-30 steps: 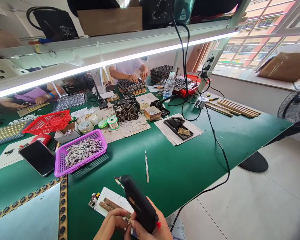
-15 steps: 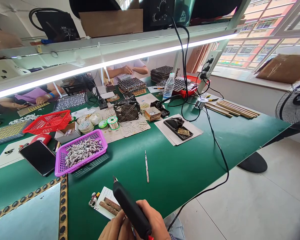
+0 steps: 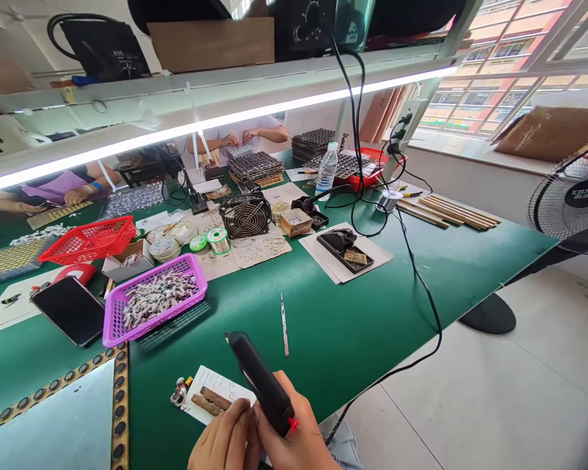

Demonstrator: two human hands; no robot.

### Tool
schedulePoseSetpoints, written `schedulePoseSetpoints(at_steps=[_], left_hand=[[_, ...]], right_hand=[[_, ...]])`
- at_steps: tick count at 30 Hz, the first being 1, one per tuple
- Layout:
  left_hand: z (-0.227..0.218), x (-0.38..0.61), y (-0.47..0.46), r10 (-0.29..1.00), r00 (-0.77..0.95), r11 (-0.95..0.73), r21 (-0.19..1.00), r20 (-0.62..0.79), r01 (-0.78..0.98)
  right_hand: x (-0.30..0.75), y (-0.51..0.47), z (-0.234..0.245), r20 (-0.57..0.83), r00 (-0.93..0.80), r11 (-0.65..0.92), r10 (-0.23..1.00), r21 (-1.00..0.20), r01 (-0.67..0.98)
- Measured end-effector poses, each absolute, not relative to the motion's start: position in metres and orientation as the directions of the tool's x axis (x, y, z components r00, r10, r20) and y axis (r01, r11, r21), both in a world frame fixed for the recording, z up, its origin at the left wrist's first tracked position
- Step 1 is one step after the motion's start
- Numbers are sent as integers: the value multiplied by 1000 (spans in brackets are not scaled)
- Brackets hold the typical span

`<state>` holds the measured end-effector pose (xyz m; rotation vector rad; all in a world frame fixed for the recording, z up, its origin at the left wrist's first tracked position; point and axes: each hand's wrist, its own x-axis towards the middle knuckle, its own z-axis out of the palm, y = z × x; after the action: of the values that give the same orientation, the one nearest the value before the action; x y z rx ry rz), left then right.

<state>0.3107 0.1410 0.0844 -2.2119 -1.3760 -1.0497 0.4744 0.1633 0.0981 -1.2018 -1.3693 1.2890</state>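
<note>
My right hand [image 3: 296, 427] is wrapped round a black utility knife [image 3: 262, 378] with a red part at its rear end. The knife tilts up and left, its narrow tip over the green table. My left hand [image 3: 225, 437] is closed and pressed against the right one. Whatever its fingers hold is hidden; a bit of something black shows just below the hands. Beyond the left hand lies a white card [image 3: 220, 385] with rough brown strips [image 3: 208, 401] on it. A small silvery figurine [image 3: 179, 391] sits beside the card. Tweezers [image 3: 284, 326] lie farther forward.
A purple basket [image 3: 199, 274] of small grey parts, a phone [image 3: 71, 310] and a magnet-edged frame [image 3: 120, 405] are on the left. Solder spools [image 3: 219, 241], a fan [image 3: 245, 219] and an iron stand [image 3: 345, 251] are behind. A black cable [image 3: 428, 294] hangs along the right. Two co-workers sit opposite.
The utility knife has turned slightly in my right hand, showing more of its side, and its tip has risen a little. My left fingers have shifted slightly. The view has moved slightly.
</note>
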Motion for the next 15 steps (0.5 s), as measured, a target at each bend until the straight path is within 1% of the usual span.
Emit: schedulePoseSetpoints(at_steps=[5,6,7,8,10,13,15], left_hand=[[87,304,151,543,393,-545,-45,742,837],[91,303,153,542,384,-534,-47,747,844],[94,302,155,553,355,-515,-25,754,857],[99,302,156,577,314,-501,23,754,865],[108,302,158,647,220,-495,184,730,849],[113,304,158,763,112,-495,464,637,735],[110,308,157,828,42,-453,622,560,639]], right_hand=[[470,166,106,-113,-104,-117,988,-992,-38],[469,167,108,-136,-103,-144,985,-987,-67],[470,168,110,-159,-106,-169,982,-981,-97],[471,169,112,-180,-104,-193,978,-973,-124],[476,172,118,-216,-90,-228,972,-959,-168],[487,179,127,-250,-48,-254,967,-941,-222],[494,181,130,-270,-25,-267,963,-930,-253]])
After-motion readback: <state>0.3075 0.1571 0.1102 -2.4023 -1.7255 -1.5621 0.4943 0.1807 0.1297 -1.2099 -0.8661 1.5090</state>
